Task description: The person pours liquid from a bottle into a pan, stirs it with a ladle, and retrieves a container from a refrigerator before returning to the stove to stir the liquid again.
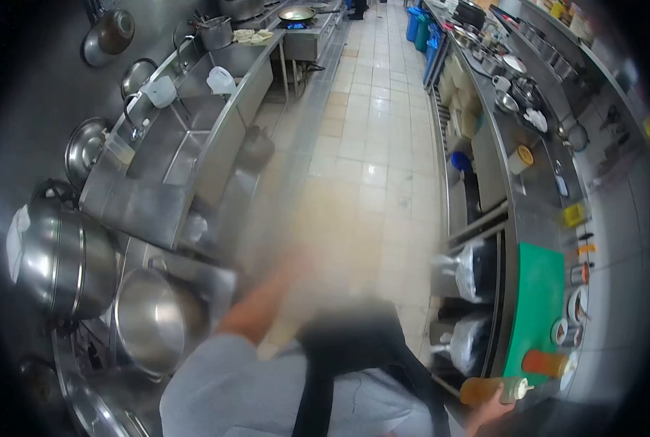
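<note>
At the lower right, my right hand (pixel 491 412) is closed round a squeeze bottle (pixel 485 391) with yellowish-brown contents and a pale cap. Right beside it, at the near end of a green cutting board (pixel 540 291), is a second squeeze bottle (pixel 543 363) with orange-red contents. My left hand (pixel 296 261) is held out over the tiled floor, left of the middle. A smear of blur covers its fingers, so their pose is hidden. No object shows in it.
A large steel pot (pixel 154 320) stands on my left, beside a lidded pot (pixel 66 255). Beyond are steel sinks (pixel 186 146) and a pan (pixel 296 13) over a blue flame. Two lined bins (pixel 471 273) sit under the right counter. Small bowls (pixel 559 332) stand beside the board.
</note>
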A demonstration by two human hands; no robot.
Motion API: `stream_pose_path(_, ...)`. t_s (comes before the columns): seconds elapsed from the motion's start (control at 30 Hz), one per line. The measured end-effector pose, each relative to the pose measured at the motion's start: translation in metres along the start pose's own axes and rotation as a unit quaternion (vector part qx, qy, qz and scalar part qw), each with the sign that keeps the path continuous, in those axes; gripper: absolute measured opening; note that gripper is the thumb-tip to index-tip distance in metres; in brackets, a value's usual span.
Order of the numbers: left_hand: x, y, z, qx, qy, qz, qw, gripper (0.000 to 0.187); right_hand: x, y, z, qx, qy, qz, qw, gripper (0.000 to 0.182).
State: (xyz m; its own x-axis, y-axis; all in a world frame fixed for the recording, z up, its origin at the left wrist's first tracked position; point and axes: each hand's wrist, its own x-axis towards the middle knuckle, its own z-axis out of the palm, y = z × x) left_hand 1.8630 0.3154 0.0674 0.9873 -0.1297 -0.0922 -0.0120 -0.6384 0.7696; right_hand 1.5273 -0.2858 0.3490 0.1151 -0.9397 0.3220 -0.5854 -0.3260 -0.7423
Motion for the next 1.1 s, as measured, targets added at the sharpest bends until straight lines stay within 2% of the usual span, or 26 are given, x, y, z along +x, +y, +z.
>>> stream_pose_path(0.03, 0.032, 0.14, -0.058, -0.131, -0.045, -0.039, 0.99, 0.05, -0.012, -0.021, 0.019, 0.018, -0.053, -0.026, 0.998, 0.074)
stream_pose_path(0.07, 0.07, 0.175, -0.057, -0.165, -0.046, 0.016, 0.985, 0.05, -0.02, -0.042, 0.045, 0.051, -0.096, -0.048, 0.993, 0.07)
stream_pose_path(0.1, 0.097, 0.231, -0.07, -0.205, -0.086, 0.028, 0.975, 0.053, -0.028, -0.059, 0.078, 0.15, -0.141, -0.023, 0.978, 0.07)
stream_pose_path(0.17, 0.133, 0.312, -0.076, -0.263, -0.149, 0.091, 0.949, 0.059, -0.043, -0.111, 0.143, 0.163, -0.202, -0.086, 0.962, 0.074)
stream_pose_path(0.23, 0.167, 0.36, -0.073, -0.144, -0.138, 0.263, 0.944, 0.066, -0.059, -0.167, 0.214, 0.176, -0.269, -0.127, 0.938, 0.08)
stream_pose_path(0.3, 0.184, 0.402, -0.086, -0.168, -0.162, 0.308, 0.922, 0.075, -0.083, -0.236, 0.284, 0.282, -0.355, -0.126, 0.882, 0.088)
stream_pose_path(0.33, 0.2, 0.41, -0.096, -0.165, -0.151, 0.309, 0.924, 0.075, -0.097, -0.282, 0.312, 0.277, -0.37, -0.179, 0.868, 0.089)
stream_pose_path(0.37, 0.216, 0.416, -0.104, -0.153, -0.125, 0.364, 0.91, 0.077, -0.113, -0.326, 0.337, 0.268, -0.384, -0.23, 0.853, 0.09)
stream_pose_path(0.4, 0.23, 0.418, -0.112, -0.141, -0.101, 0.416, 0.892, 0.079, -0.126, -0.365, 0.364, 0.316, -0.448, -0.225, 0.806, 0.091)
stream_pose_path(0.43, 0.245, 0.417, -0.123, -0.143, -0.098, 0.411, 0.895, 0.079, -0.14, -0.401, 0.387, 0.358, -0.509, -0.216, 0.753, 0.092)
stream_pose_path(0.5, 0.282, 0.407, -0.164, -0.103, -0.011, 0.377, 0.92, 0.078, -0.169, -0.474, 0.426, 0.41, -0.585, -0.223, 0.663, 0.093)
stream_pose_path(0.53, 0.298, 0.403, -0.19, -0.123, 0.022, 0.36, 0.925, 0.069, -0.183, -0.503, 0.445, 0.414, -0.591, -0.255, 0.644, 0.093)
stream_pose_path(0.57, 0.316, 0.396, -0.209, -0.119, 0.029, 0.359, 0.925, 0.069, -0.197, -0.532, 0.465, 0.419, -0.596, -0.286, 0.623, 0.092)
stream_pose_path(0.63, 0.348, 0.375, -0.243, -0.111, 0.134, 0.294, 0.94, 0.061, -0.227, -0.586, 0.499, 0.416, -0.613, -0.294, 0.604, 0.091)
stream_pose_path(0.67, 0.36, 0.365, -0.256, -0.112, 0.132, 0.289, 0.942, 0.061, -0.24, -0.603, 0.51, 0.407, -0.628, -0.298, 0.592, 0.09)
stream_pose_path(0.73, 0.394, 0.351, -0.288, -0.156, 0.188, 0.29, 0.925, 0.054, -0.257, -0.645, 0.53, 0.397, -0.641, -0.305, 0.582, 0.089)
stream_pose_path(0.77, 0.409, 0.347, -0.303, -0.155, 0.191, 0.289, 0.925, 0.054, -0.265, -0.665, 0.543, 0.39, -0.651, -0.31, 0.572, 0.087)
stream_pose_path(0.8, 0.422, 0.345, -0.319, -0.198, 0.174, 0.257, 0.93, 0.052, -0.268, -0.677, 0.558, 0.41, -0.655, -0.318, 0.548, 0.088)
stream_pose_path(0.83, 0.438, 0.345, -0.334, -0.24, 0.156, 0.225, 0.931, 0.05, -0.271, -0.684, 0.581, 0.416, -0.652, -0.318, 0.548, 0.088)
stream_pose_path(0.87, 0.454, 0.345, -0.347, -0.239, 0.155, 0.226, 0.931, 0.05, -0.273, -0.684, 0.607, 0.431, -0.672, -0.276, 0.536, 0.088)
stream_pose_path(0.9, 0.468, 0.347, -0.358, -0.303, 0.16, 0.207, 0.916, 0.049, -0.274, -0.684, 0.624, 0.442, -0.69, -0.233, 0.523, 0.088)
stream_pose_path(0.93, 0.484, 0.348, -0.368, -0.365, 0.165, 0.187, 0.897, 0.048, -0.275, -0.688, 0.63, 0.439, -0.691, -0.232, 0.525, 0.088)
stream_pose_path(0.97, 0.499, 0.351, -0.377, -0.365, 0.164, 0.186, 0.897, 0.048, -0.275, -0.694, 0.635, 0.444, -0.748, -0.101, 0.482, 0.09)
stream_pose_path(1.03, 0.531, 0.352, -0.391, -0.432, 0.127, 0.252, 0.856, 0.048, -0.278, -0.708, 0.653, 0.425, -0.813, 0.161, 0.364, 0.1)
stream_pose_path(1.07, 0.549, 0.35, -0.394, -0.449, 0.116, 0.26, 0.847, 0.053, -0.275, -0.716, 0.671, 0.472, -0.825, 0.224, 0.215, 0.078)
stream_pose_path(1.1, 0.567, 0.349, -0.406, -0.449, 0.118, 0.259, 0.847, 0.053, -0.274, -0.727, 0.693, 0.47, -0.826, 0.223, 0.215, 0.078)
